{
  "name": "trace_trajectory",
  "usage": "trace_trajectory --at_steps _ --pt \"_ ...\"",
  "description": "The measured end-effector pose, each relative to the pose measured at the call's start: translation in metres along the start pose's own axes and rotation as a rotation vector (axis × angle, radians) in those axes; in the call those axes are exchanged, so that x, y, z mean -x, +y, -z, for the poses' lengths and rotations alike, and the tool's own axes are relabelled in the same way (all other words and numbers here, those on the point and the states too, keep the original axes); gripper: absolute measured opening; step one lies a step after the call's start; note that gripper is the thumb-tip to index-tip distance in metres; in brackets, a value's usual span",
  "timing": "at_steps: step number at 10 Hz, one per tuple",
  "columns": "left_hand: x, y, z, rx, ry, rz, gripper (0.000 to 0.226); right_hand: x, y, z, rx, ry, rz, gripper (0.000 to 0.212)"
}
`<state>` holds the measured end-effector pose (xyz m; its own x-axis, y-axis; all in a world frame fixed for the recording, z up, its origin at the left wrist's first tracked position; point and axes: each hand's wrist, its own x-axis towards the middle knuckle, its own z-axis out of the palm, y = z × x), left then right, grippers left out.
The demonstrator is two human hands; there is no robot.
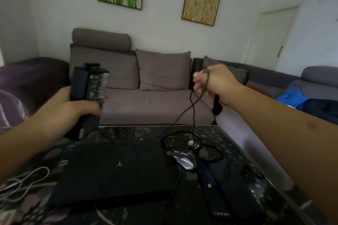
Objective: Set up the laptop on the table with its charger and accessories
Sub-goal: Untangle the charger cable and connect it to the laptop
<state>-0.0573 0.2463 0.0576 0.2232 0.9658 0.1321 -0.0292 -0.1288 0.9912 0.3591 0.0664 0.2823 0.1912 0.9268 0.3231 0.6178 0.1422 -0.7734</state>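
A closed black laptop [117, 171] lies flat on the dark patterned glass table [237, 150]. My left hand [73, 104] is raised above the table's left side and grips the black charger brick [89, 86], label side up. My right hand [214, 82] is held up to the right, shut on the charger's dark cable [192, 104], which hangs in a loop down to the table; a black plug [216, 106] dangles under that hand. A grey wired mouse [183, 160] rests just right of the laptop among coiled black cords.
A black mouse pad [232, 184] and a flat dark device [219, 204] lie at the table's right front. White cables [23, 182] trail at the left edge. A grey sofa [146, 86] stands right behind the table, with blue clothes [292, 97] on its right part.
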Motion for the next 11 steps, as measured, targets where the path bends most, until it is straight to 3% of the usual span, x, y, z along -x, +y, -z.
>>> trace_trajectory --at_steps 1,2,3,4,5,6,7,8,9,10,11 --pt "0.171 0.173 -0.158 -0.034 -0.179 -0.066 0.036 0.031 -0.041 -0.025 0.132 -0.208 0.295 0.014" --pt "0.192 0.193 -0.187 0.086 -0.235 -0.119 0.050 0.055 -0.055 -0.051 0.149 -0.256 0.481 0.016" --pt "0.196 0.195 -0.210 0.196 -0.284 -0.091 0.040 0.065 -0.046 -0.065 0.039 -0.168 0.562 0.017" --pt "0.199 0.202 -0.221 0.347 -0.224 -0.119 0.031 0.065 -0.010 -0.061 -0.579 -0.482 0.259 0.046" --pt "0.197 0.215 -0.217 0.464 -0.168 -0.153 0.024 0.077 0.028 -0.068 -0.467 -0.752 0.186 0.051" --pt "0.193 0.235 -0.211 0.494 0.001 -0.231 0.027 0.083 0.068 -0.074 0.215 -0.703 0.154 0.019" --pt "0.189 0.237 -0.196 0.440 0.072 -0.226 0.025 0.073 0.086 -0.057 0.362 -0.559 0.114 0.010" --pt "0.183 0.229 -0.177 0.239 0.142 -0.232 0.024 0.057 0.114 -0.033 0.700 -0.516 0.080 0.022" --pt "0.177 0.214 -0.159 -0.067 0.348 -0.304 0.008 0.036 0.135 0.003 0.784 -0.148 0.016 0.028" --pt "0.180 0.201 -0.152 -0.134 0.368 -0.233 0.037 0.023 0.135 0.031 0.645 0.070 -0.099 0.025" --pt "0.180 0.182 -0.159 -0.182 0.396 -0.124 0.022 0.007 0.128 0.050 0.586 0.169 -0.198 0.040"
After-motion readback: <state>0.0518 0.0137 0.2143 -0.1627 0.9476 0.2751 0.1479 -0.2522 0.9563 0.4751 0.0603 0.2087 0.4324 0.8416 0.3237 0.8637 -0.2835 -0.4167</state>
